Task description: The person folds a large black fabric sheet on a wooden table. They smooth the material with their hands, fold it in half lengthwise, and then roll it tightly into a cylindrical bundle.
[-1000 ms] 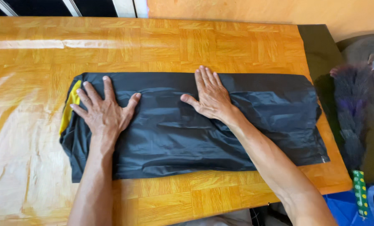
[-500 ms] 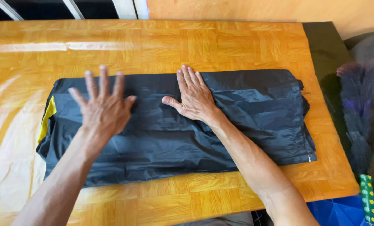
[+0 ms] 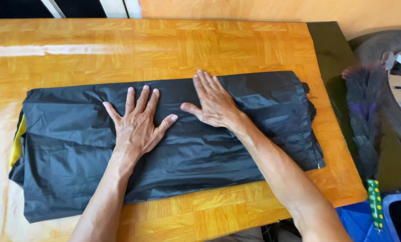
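A folded black plastic sheet, shiny and creased, lies flat across the wooden table. A strip of yellow shows at its left edge. My left hand rests palm down on the middle of the sheet, fingers spread. Just to its right, my right hand also presses flat on the sheet with fingers apart. The two thumbs point toward each other with a small gap between them. Neither hand grips anything.
A dark feather duster with a green patterned handle lies on a black surface right of the table. Behind it is a car tyre and wheel. A blue container sits at bottom right.
Both hands have slid along the sheet, the left hand rightward toward the middle. They now lie closer together. The view has shifted, so the sheet sits further right in frame.
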